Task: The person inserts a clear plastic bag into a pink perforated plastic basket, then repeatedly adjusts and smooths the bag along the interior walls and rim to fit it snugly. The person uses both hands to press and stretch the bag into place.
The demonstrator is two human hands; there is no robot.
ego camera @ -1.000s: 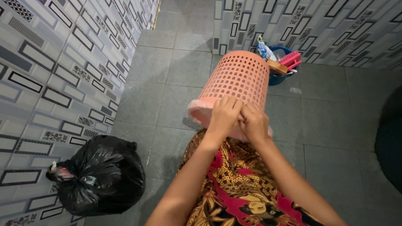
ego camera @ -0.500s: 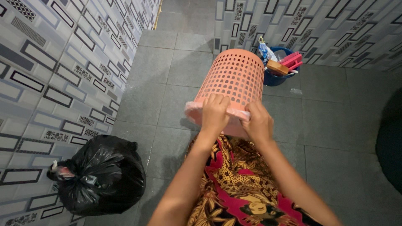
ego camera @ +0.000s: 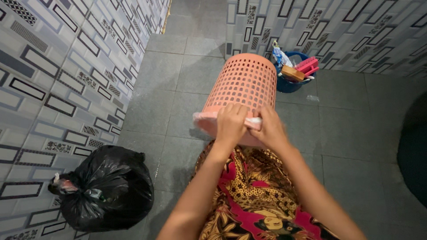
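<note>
Gripping the near rim of a pink perforated basket (ego camera: 242, 86), the left hand (ego camera: 231, 124) and the right hand (ego camera: 270, 130) sit side by side with fingers curled closed over the edge and a thin plastic liner (ego camera: 253, 120), both forearms reaching forward from the lap. The basket is held above the grey tiled floor (ego camera: 178, 89), tilted, long axis running away from the person, base pointing toward a blue bucket (ego camera: 289, 82). A tied black rubbish bag (ego camera: 106, 189) rests by the left wall.

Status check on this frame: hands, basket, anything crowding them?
Left hand and right hand both gripping clear liner at rim of tilted pink basket. Tied black bag on floor, well apart. Blue bucket behind basket. Nothing crowding.
</note>
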